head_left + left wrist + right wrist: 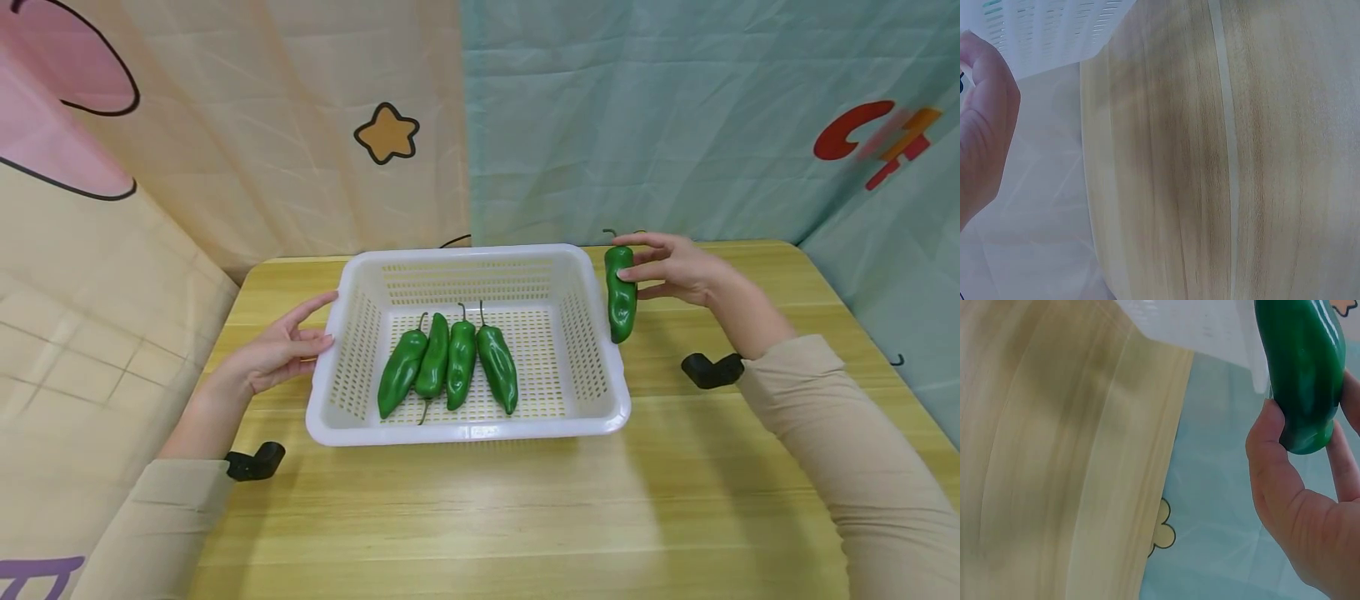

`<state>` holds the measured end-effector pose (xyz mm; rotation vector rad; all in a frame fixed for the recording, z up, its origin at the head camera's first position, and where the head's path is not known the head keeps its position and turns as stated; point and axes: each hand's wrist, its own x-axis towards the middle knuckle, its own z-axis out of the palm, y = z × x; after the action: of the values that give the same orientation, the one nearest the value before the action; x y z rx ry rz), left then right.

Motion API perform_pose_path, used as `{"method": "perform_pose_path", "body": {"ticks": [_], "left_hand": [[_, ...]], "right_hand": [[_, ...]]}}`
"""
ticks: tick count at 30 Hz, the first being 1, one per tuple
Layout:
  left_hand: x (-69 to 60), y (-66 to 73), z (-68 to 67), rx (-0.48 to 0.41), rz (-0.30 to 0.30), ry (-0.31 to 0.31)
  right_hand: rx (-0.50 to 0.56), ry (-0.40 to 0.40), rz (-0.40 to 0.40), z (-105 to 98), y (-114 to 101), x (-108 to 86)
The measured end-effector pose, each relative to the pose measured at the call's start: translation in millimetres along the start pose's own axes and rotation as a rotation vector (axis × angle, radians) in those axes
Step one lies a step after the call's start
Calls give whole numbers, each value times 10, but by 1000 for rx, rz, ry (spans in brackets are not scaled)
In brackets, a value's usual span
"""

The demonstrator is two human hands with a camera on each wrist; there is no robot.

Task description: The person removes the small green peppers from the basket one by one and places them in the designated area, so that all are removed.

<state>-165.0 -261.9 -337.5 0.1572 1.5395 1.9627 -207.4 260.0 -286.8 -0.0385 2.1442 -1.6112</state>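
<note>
A white plastic basket (468, 431) with slotted walls sits on the table, and several green peppers (498, 367) lie side by side on its floor. Against the basket's left side rests my left hand (273, 350), its fingers fairly straight and touching the rim. In the left wrist view only part of that hand (985, 119) shows, under a corner of the basket. My right hand (675, 268) pinches another green pepper (621, 308) between thumb and fingers, just outside the basket's right rim. This pepper hangs upright, stem up; the right wrist view shows its glossy side (1304, 375) close up.
The basket stands on a wood-grain table (465, 517) near its back edge. Behind it hangs a curtain (637, 125) with cartoon prints, and more printed cloth (112, 350) covers the left side. Black wrist mounts (711, 371) stick out from both forearms.
</note>
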Motion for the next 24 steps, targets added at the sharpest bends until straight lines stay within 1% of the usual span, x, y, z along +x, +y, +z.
{"method": "perform_pose_path", "body": {"ticks": [9, 16, 20, 24], "left_hand": [[3, -3, -5, 16, -3, 13], [63, -34, -5, 28, -10, 9], [58, -33, -13, 41, 3, 1], [22, -24, -31, 43, 10, 4]], "right_hand": [[-3, 19, 14, -157, 81, 19], [-2, 45, 50, -246, 174, 35], [-5, 56, 61, -260, 230, 88], [-19, 61, 53, -242, 291, 185]]}}
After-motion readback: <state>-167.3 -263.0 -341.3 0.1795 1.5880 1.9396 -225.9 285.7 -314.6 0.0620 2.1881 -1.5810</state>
